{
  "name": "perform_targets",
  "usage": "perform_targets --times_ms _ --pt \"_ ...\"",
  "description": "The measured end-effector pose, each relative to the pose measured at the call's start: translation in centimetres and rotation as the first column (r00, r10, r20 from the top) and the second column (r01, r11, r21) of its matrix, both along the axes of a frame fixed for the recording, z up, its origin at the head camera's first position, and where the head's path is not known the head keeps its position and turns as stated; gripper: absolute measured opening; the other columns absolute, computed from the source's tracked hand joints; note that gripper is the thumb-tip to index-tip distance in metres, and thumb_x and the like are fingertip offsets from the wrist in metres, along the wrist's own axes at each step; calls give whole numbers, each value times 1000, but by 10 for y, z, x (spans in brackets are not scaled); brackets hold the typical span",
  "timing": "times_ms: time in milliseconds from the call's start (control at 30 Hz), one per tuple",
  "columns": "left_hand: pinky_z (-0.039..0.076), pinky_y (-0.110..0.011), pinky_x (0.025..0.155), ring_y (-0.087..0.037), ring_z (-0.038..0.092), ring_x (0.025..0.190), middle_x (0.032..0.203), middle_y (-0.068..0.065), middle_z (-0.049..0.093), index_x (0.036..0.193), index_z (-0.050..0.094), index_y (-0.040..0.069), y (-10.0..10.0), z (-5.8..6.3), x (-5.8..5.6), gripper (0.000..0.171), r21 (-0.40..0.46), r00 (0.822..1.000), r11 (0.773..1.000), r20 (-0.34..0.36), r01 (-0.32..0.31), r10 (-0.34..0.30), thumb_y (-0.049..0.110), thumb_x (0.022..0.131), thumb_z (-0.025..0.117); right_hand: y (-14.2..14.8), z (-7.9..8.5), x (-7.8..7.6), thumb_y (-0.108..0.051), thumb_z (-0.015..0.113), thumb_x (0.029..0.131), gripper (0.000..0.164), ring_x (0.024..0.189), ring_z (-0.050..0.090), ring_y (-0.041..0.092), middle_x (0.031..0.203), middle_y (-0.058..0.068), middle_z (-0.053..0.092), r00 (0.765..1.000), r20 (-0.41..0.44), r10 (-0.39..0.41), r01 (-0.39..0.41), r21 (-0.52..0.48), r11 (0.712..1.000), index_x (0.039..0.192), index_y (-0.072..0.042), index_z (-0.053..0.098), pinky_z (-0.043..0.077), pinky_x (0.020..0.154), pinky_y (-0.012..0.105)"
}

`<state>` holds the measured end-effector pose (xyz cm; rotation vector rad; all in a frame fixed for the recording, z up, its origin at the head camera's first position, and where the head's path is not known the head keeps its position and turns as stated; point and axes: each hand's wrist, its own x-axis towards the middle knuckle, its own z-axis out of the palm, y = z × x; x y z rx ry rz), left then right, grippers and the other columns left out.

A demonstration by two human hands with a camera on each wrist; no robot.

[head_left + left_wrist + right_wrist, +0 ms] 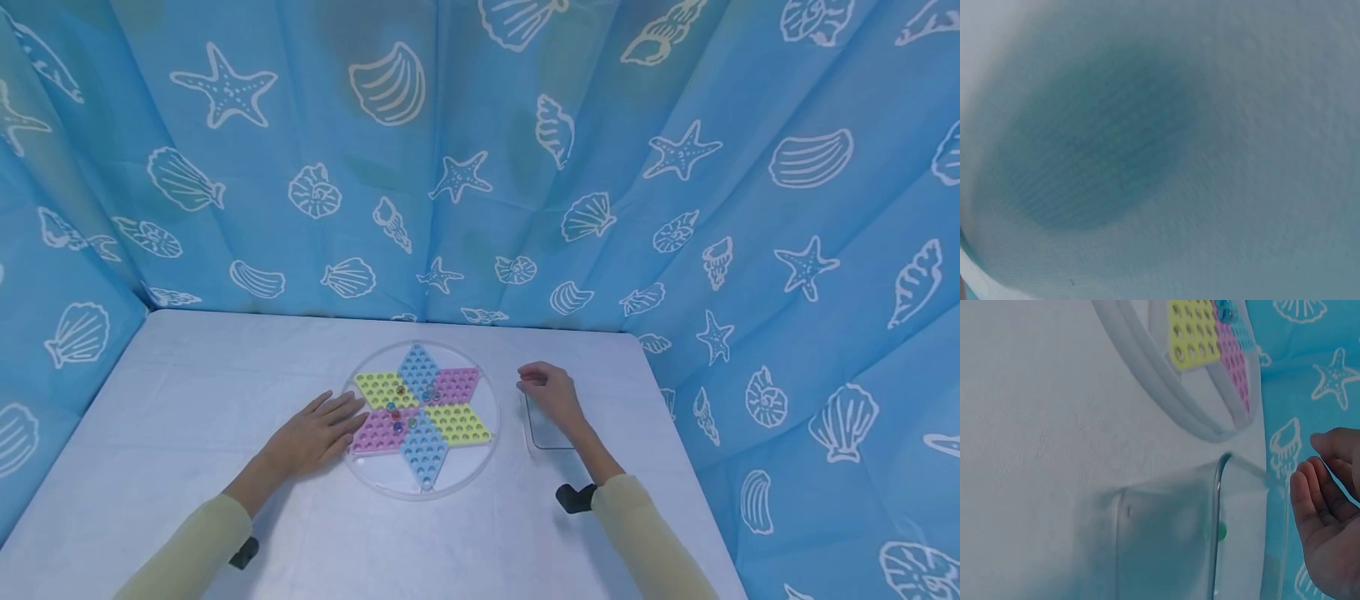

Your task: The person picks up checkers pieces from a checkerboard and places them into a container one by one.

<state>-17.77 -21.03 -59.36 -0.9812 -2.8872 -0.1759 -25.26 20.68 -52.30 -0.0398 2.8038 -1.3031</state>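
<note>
A round Chinese checkers board [480, 454] with a star of blue, pink and yellow holed sections lies on the table. Several glass marbles [398, 426] sit around its middle. My left hand [318, 435] rests flat at the board's left edge, fingers straight, fingertips over the rim. To the right of the board stands a clear plastic box [551, 437], and a green marble [1222, 531] shows through its wall. Above the box's far end is my right hand [552, 392], its fingers loosely bent; in the right wrist view nothing shows between thumb and fingers.
A white cloth covers the table [165, 400]. Blue curtains [465, 233] with white shell and starfish prints hang behind and at both sides. The left wrist view shows only blurred, shaded pale fabric [1260, 156].
</note>
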Motion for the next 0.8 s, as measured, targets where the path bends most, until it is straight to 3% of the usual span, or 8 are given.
perform_targets --times_ms 400,600,800 --pt "16 -48 121 -28 27 147 158 -6 38 150 47 16 -1 -2 -1 52 -13 1000 1000 -4 9 -9 39 104 44 -40 13 12 -11 72 92 25 101 67 23 105 7 70 997 1 72 -72 -67 995 116 -3 69 57 88 36" --pt "18 -49 120 -28 29 146 157 -5 39 149 49 16 -1 -4 -1 51 6 1000 1000 -15 7 -6 39 103 46 -56 11 20 -12 72 92 28 101 67 21 106 7 71 993 32 109 -106 -83 991 119 -5 69 57 88 34" --pt "13 -47 121 -25 24 148 159 -3 35 152 44 19 -1 -3 -1 52 -15 1000 1000 22 -10 11 41 104 43 -71 5 29 -13 72 92 27 102 67 23 108 6 71 986 38 164 -161 -80 984 118 -5 70 56 90 36"
